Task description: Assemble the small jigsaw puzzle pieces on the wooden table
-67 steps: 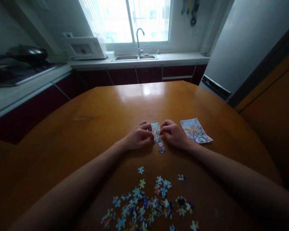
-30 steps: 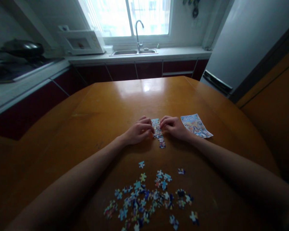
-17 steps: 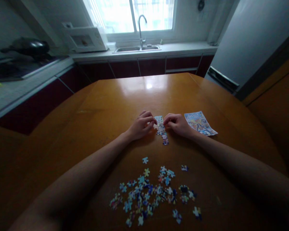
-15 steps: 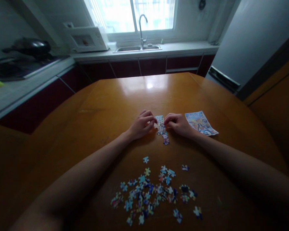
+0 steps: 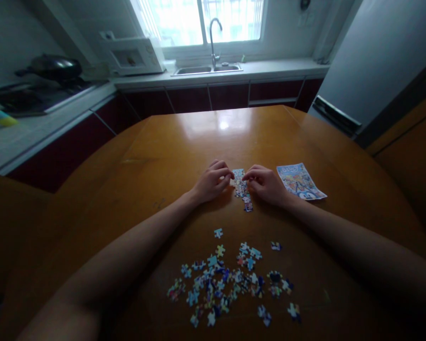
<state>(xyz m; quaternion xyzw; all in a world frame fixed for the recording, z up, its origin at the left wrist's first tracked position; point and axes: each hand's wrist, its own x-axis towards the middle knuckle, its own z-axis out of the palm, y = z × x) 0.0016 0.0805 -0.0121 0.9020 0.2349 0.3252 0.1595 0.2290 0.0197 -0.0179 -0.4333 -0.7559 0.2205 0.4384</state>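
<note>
A partly joined jigsaw puzzle (image 5: 240, 183) lies flat on the table between my hands, a narrow strip with a tail of pieces toward me. My left hand (image 5: 215, 181) is at its left edge, fingers curled, with thumb and index fingertips close together against the border. On the opposite side my right hand (image 5: 265, 183) has bent fingers, and its index fingertip rests on the right edge. Whether a loose piece is under the fingertips is too small to make out. Nearer me is a spread pile of loose puzzle pieces (image 5: 216, 286).
A printed picture sheet (image 5: 300, 181) lies right of my right hand. Single pieces, such as a pale blue puzzle piece (image 5: 218, 233), lie apart from the pile on the wooden table (image 5: 184, 151). Beyond stand a counter with a sink (image 5: 195, 70), a microwave (image 5: 135, 57) and a pan (image 5: 53, 68).
The whole view has shifted slightly, so everything sits a little further right. Both hands stay at the edges of the puzzle, with only slight finger movement.
</note>
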